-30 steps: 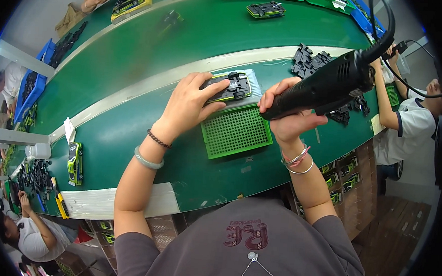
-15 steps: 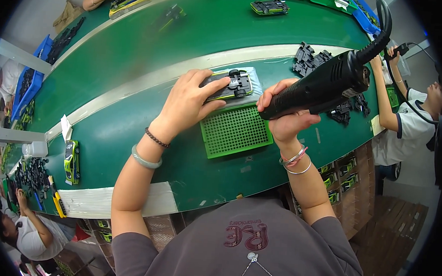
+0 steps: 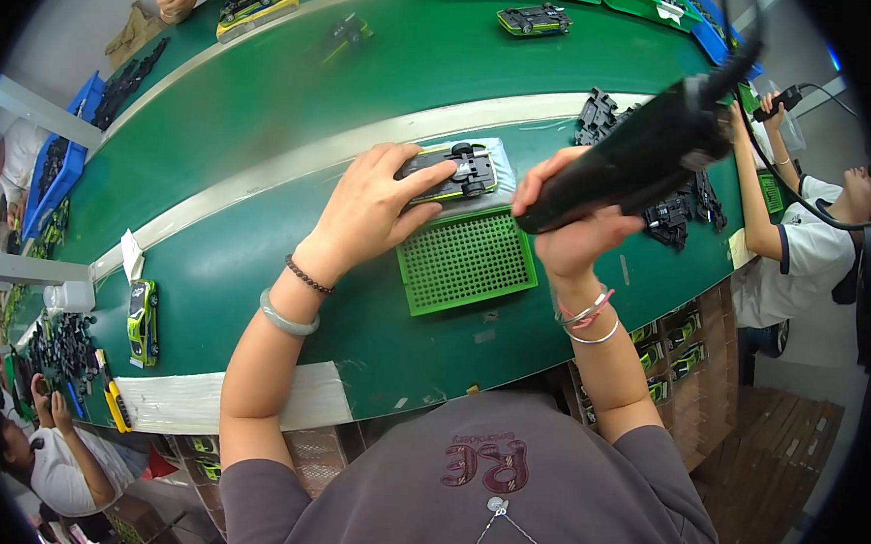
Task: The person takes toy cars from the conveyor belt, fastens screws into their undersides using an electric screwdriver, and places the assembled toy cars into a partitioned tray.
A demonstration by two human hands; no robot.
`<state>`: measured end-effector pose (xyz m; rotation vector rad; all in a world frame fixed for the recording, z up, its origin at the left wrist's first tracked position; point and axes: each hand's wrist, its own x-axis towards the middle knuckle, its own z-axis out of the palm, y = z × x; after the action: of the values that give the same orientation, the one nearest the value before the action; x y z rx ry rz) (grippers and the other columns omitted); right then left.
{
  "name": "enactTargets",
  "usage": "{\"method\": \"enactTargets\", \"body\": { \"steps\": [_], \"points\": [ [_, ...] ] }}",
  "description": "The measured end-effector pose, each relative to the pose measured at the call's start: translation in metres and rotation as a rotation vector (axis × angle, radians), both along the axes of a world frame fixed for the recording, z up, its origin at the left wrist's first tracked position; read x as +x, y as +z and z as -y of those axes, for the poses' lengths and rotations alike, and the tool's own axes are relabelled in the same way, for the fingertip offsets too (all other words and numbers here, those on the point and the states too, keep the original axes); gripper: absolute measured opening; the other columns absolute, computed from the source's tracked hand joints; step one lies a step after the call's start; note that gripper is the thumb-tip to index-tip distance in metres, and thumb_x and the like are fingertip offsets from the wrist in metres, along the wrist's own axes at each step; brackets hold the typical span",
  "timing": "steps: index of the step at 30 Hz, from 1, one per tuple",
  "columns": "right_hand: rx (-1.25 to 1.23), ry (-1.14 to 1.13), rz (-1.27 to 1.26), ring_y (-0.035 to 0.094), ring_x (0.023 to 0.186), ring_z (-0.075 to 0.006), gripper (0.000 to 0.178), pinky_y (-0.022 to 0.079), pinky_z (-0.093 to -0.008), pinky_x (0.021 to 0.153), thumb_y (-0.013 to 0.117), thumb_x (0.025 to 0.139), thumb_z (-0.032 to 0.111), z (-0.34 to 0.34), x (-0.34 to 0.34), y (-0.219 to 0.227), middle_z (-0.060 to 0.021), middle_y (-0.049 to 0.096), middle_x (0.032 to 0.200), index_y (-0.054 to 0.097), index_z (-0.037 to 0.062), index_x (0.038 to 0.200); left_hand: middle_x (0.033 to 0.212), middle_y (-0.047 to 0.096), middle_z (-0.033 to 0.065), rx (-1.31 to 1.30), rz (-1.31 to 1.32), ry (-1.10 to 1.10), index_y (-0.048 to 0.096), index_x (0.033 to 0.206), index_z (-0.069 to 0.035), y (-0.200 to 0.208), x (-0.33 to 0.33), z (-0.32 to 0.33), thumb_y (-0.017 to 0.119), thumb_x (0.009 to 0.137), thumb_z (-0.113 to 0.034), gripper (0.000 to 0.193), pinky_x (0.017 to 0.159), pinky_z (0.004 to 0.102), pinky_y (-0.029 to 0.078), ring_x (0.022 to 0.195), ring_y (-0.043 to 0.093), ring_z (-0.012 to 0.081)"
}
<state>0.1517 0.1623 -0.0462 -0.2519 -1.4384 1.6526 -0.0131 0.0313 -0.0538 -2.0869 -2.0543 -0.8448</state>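
Note:
My left hand [image 3: 370,200] presses an upside-down toy car [image 3: 472,170] with a black chassis and yellow-green body edge. Its thumb and fingers grip the near end, the index finger lying on the underside. The car rests on a pad with a pale blue cover [image 3: 504,167]. To the right of it, my right hand [image 3: 577,242] is wrapped around a black electric screwdriver [image 3: 624,159], held above the bench and apart from the car. Motion blurs the tool's upper end, and its bit cannot be made out.
Just below the car sits a green perforated basket [image 3: 467,266]. Black chassis parts [image 3: 669,223] lie at right, partly behind the screwdriver. A green toy car [image 3: 142,324] stands at left. Beyond a pale rail, another upturned car [image 3: 534,19] lies on the green belt. Co-workers sit on both sides.
The screwdriver and my right hand have shifted slightly to the right, the tool's upper end moving down. My left hand stays on the toy car.

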Motion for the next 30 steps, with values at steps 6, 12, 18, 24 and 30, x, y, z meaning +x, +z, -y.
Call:
{"method": "enactTargets", "body": {
  "steps": [6,12,18,24,30],
  "points": [
    [0.038,-0.004,-0.171,0.051,0.049,-0.0204,0.100,0.044,-0.0317,0.048,0.022,0.055,0.093,-0.020,-0.020,0.039,-0.0107,0.051,0.058,0.048,0.0018,0.086,0.108,0.053,0.0143,0.003,-0.044,0.012,0.057,0.116,-0.016,0.001,0.002,-0.001,0.067,0.075,-0.019,0.042,0.084,0.0390,0.043,0.098,0.051,0.0306],
    [0.079,-0.036,-0.082,0.051,0.051,-0.0194,0.096,0.044,-0.0291,0.049,0.019,0.058,0.091,-0.024,-0.048,0.029,-0.0100,0.052,0.059,0.046,0.0034,0.087,0.109,0.052,0.0141,0.007,-0.043,0.004,0.057,0.116,-0.016,-0.002,0.002,0.000,0.067,0.075,-0.019,0.042,0.085,0.0392,0.043,0.098,0.051,0.0310],
    [0.103,-0.003,-0.029,0.051,0.052,-0.0175,0.092,0.042,-0.0274,0.049,0.021,0.060,0.090,-0.027,-0.053,0.018,-0.0081,0.050,0.059,0.046,0.0048,0.087,0.109,0.052,0.0144,0.004,-0.021,-0.002,0.057,0.116,-0.015,-0.003,0.001,0.001,0.067,0.075,-0.019,0.042,0.086,0.0395,0.042,0.099,0.050,0.0314],
    [0.142,0.013,0.032,0.050,0.049,-0.0158,0.089,0.040,-0.0251,0.046,0.025,0.063,0.088,-0.027,-0.060,0.010,-0.0070,0.049,0.059,0.046,0.0037,0.083,0.110,0.051,0.0148,0.010,-0.013,-0.016,0.057,0.115,-0.015,-0.003,-0.001,0.000,0.066,0.076,-0.019,0.041,0.088,0.0398,0.040,0.102,0.048,0.0319],
    [0.134,-0.003,0.104,0.048,0.045,-0.0152,0.087,0.039,-0.0248,0.043,0.026,0.064,0.088,-0.024,-0.066,0.017,-0.0058,0.047,0.054,0.046,0.0039,0.076,0.110,0.051,0.0155,0.012,0.008,-0.018,0.057,0.115,-0.015,-0.005,-0.001,0.001,0.066,0.076,-0.019,0.041,0.090,0.0406,0.039,0.102,0.048,0.0326]
  ]
}}
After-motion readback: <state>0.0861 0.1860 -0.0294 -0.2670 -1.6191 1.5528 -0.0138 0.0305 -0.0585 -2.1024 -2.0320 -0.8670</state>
